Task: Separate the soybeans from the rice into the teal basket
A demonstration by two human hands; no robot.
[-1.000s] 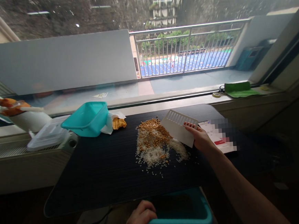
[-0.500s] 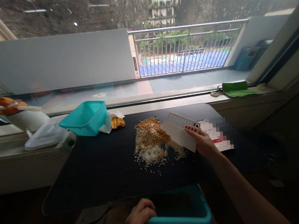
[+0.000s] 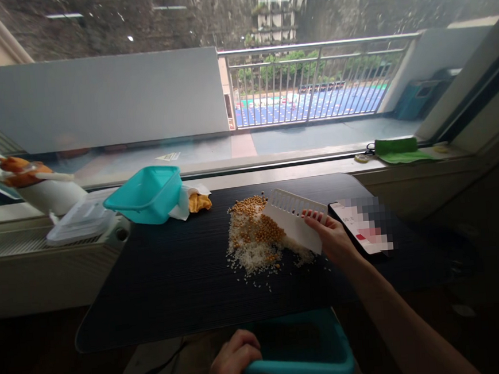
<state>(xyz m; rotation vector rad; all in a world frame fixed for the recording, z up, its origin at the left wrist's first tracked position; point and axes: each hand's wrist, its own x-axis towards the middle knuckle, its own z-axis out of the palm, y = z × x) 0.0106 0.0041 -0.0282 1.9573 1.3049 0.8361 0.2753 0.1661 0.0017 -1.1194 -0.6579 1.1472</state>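
Observation:
My right hand [image 3: 329,235] is closed on a flat white slotted scraper [image 3: 293,224], held tilted with its left edge against a heap of yellow soybeans [image 3: 261,227]. White rice [image 3: 250,259] is mixed in with the beans and scattered along the near side of the heap. Below the table's front edge, my left hand [image 3: 237,361] grips the left rim of a teal plastic bin [image 3: 307,367]. The inside of that bin is dark, so its contents cannot be made out.
The dark table [image 3: 167,291] also holds a second teal bin [image 3: 149,198], a crumpled yellow cloth [image 3: 199,202] and a phone [image 3: 360,230]. A clear lid [image 3: 79,217] and a white pot [image 3: 53,194] are at the left. A green cloth [image 3: 397,150] lies on the windowsill.
The scraper and my right hand have shifted slightly left, towards the heap, uncovering more of the phone. My left hand keeps its grip on the bin rim. The view has turned slightly.

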